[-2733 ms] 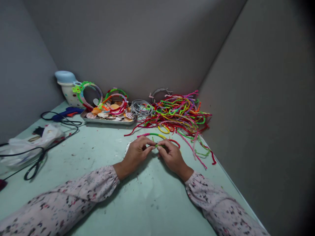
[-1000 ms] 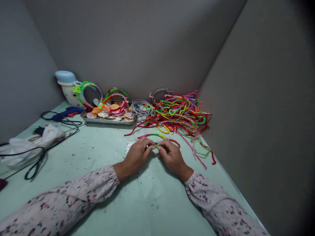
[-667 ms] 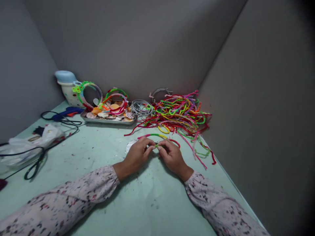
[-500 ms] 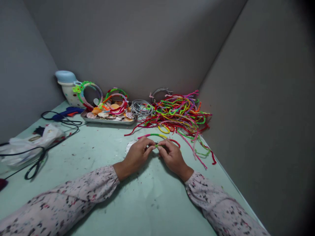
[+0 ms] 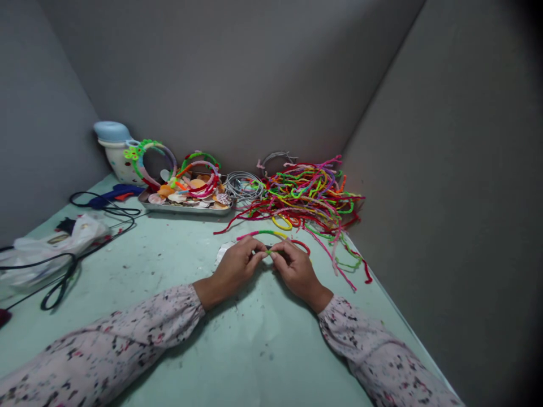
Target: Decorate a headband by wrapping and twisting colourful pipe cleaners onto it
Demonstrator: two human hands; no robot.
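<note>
A small fuzzy green piece (image 5: 268, 252) is sitting between the person's fingertips, just above the pale green table (image 5: 237, 362) and near the middle of the view. The left hand (image 5: 235, 265) is pinching one side of it between thumb and forefinger, and the right hand (image 5: 297, 268) is pinching the other side in the same way, the two sets of fingertips almost meeting; its exact shape I can't make out, since the fingers are covering most of it. Just beyond the knuckles a curved strip (image 5: 259, 232) is lying in pink, green and yellow, with a red curved piece (image 5: 302, 246) showing behind the right hand. A pale, silvery-white object (image 5: 223, 251) is peeking out beside the left hand, partly hidden. Farther back, a yellow loop (image 5: 283, 223) is resting in front of a tangled heap of bright pipe cleaners (image 5: 309, 192), some of them trailing toward the table's right edge. Left of the heap, a coil of grey wire (image 5: 245, 185) is lying beside a metal tray (image 5: 190, 210) that is holding seashells (image 5: 176, 198). A decorated ring (image 5: 170, 156) is standing at the tray's left end, near a blue-lidded container (image 5: 121, 164). Over on the left, a black cable (image 5: 76, 257) is looping around a plastic bag (image 5: 46, 251).
</note>
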